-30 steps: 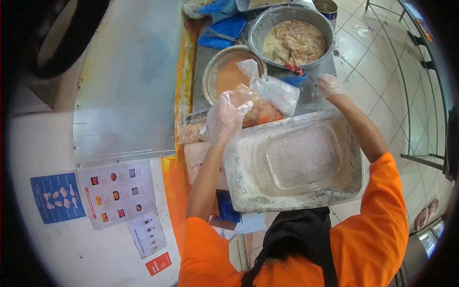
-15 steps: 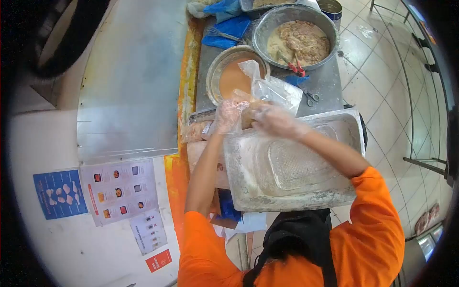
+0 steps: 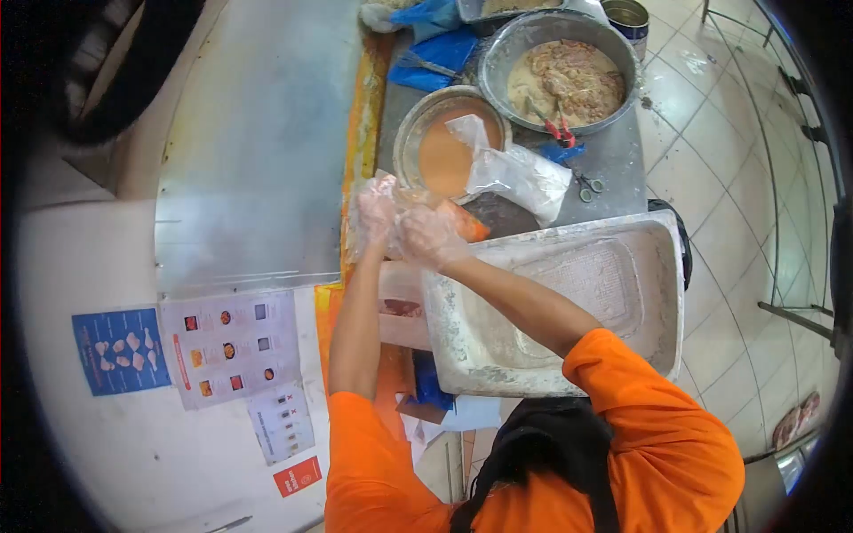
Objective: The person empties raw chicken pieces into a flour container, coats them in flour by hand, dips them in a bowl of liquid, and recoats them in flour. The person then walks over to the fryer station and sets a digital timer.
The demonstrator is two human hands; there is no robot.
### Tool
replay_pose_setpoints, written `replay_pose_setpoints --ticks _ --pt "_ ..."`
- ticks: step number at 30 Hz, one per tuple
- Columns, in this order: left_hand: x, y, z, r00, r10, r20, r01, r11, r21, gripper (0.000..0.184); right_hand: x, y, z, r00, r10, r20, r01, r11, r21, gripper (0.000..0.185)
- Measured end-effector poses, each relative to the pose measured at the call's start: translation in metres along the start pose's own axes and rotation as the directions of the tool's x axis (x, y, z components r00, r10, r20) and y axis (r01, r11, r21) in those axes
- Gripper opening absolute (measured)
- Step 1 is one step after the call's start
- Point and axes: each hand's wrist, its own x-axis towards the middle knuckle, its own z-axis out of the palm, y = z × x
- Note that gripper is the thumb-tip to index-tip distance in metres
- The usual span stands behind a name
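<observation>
The person's left hand (image 3: 377, 215), in a clear plastic glove, was closed, its fingers curled tightly around the gathered film of a clear plastic bag with orange contents (image 3: 464, 220). The right hand (image 3: 431, 236), gloved likewise, lay just beside it with the fingers bent inward and closed on the same bag; the exact placement of the fingertips was hidden by the knuckles and by the crumpled film. The filled part of the bag emerged beyond the right hand, between a round metal bowl (image 3: 402, 147) and the near-side rectangular tub (image 3: 613, 266). The right forearm crossed over a corner of this tub, whose inner surface bore a pale, powdery coating; the left forearm passed to its left, above a cardboard box (image 3: 404, 330).

The round metal bowl held an orange liquid (image 3: 444, 162). A second plastic bag with white contents (image 3: 533, 185) lay to the right of the liquid, its loose end reaching over the bowl. Just beside this bag, on the grey worktop (image 3: 622, 160), lay a pair of scissors (image 3: 588, 188). Farther off stood a large round basin (image 3: 633, 75), in which pieces sat in a pale, wet mixture (image 3: 569, 82); a red-handled tool (image 3: 562, 133) leaned at its near rim. A whisk (image 3: 428, 64) lay on blue plastic sheeting (image 3: 449, 49) to the left of the basin.
</observation>
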Motion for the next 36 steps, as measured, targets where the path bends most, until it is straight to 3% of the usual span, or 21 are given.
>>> replay_pose_setpoints --ticks 2,5,8,11,13,14,15,17,20,21,24,29,32,34,35,36 --pt "0.017 -0.014 -0.025 0.998 0.040 -0.040 -0.030 0.974 0.225 0.025 0.012 -0.022 0.001 0.999 -0.048 -0.015 0.049 0.997 0.061 0.016" --pt "0.041 -0.036 -0.063 0.984 0.094 -0.151 -0.056 0.970 0.237 0.027 0.033 -0.052 0.017 0.973 -0.148 -0.175 0.162 0.985 0.066 0.014" --pt "0.054 -0.050 -0.106 0.963 0.127 -0.238 -0.047 0.947 0.318 0.029 0.049 -0.077 0.041 0.950 -0.287 -0.121 0.297 0.953 0.067 0.014" --pt "0.068 -0.110 -0.134 0.849 0.519 -0.104 -0.314 0.652 0.690 0.031 0.049 -0.080 0.043 0.959 -0.277 -0.065 0.280 0.880 0.383 0.014" --pt "0.049 -0.075 -0.154 0.955 0.251 -0.158 -0.124 0.823 0.555 0.030 0.063 -0.071 0.059 0.828 -0.558 -0.055 0.558 0.809 0.186 0.015" --pt "0.043 -0.063 -0.161 0.978 0.107 -0.177 -0.012 0.883 0.469 0.029 0.064 -0.071 0.057 0.816 -0.577 -0.044 0.577 0.805 0.139 0.015" --pt "0.046 -0.072 -0.163 0.986 0.076 -0.150 0.011 0.861 0.509 0.029 0.065 -0.071 0.055 0.803 -0.595 -0.033 0.595 0.798 0.092 0.016" --pt "0.046 -0.099 -0.166 0.997 -0.006 -0.083 0.055 0.804 0.593 0.029 0.042 -0.091 0.034 0.924 -0.381 -0.032 0.382 0.915 0.130 0.018" --pt "0.024 -0.088 -0.176 0.983 0.097 -0.157 0.013 0.811 0.585 0.031 0.036 -0.119 0.047 0.897 -0.441 -0.013 0.432 0.872 0.230 0.022" --pt "0.017 -0.085 -0.181 0.975 0.095 -0.202 0.038 0.821 0.570 0.032 0.036 -0.129 0.058 0.898 -0.423 -0.119 0.417 0.736 0.533 0.021" --pt "0.015 -0.085 -0.184 0.954 0.079 -0.289 0.089 0.847 0.523 0.036 0.032 -0.129 0.058 0.814 -0.581 -0.010 0.571 0.797 0.196 0.021" --pt "0.008 -0.102 -0.186 0.938 -0.067 -0.340 0.200 0.906 0.374 0.039 -0.003 -0.135 -0.010 0.657 -0.727 0.199 0.750 0.656 -0.080 0.024" --pt "-0.007 -0.087 -0.184 0.911 0.106 -0.398 0.061 0.921 0.385 0.039 -0.026 -0.122 -0.039 0.668 -0.705 0.238 0.739 0.666 -0.103 0.028" --pt "-0.050 -0.013 -0.211 0.948 -0.180 -0.263 0.172 0.984 -0.054 0.035 -0.045 -0.103 -0.044 0.740 -0.608 0.288 0.652 0.753 -0.085 0.027" --pt "-0.076 0.012 -0.218 0.948 -0.295 -0.119 0.258 0.931 -0.257 0.034 -0.065 -0.093 -0.047 0.782 -0.538 0.315 0.585 0.807 -0.075 0.027" --pt "-0.091 0.012 -0.218 0.960 -0.273 -0.059 0.227 0.886 -0.405 0.032 -0.083 -0.086 -0.060 0.791 -0.576 0.204 0.597 0.801 -0.054 0.027"
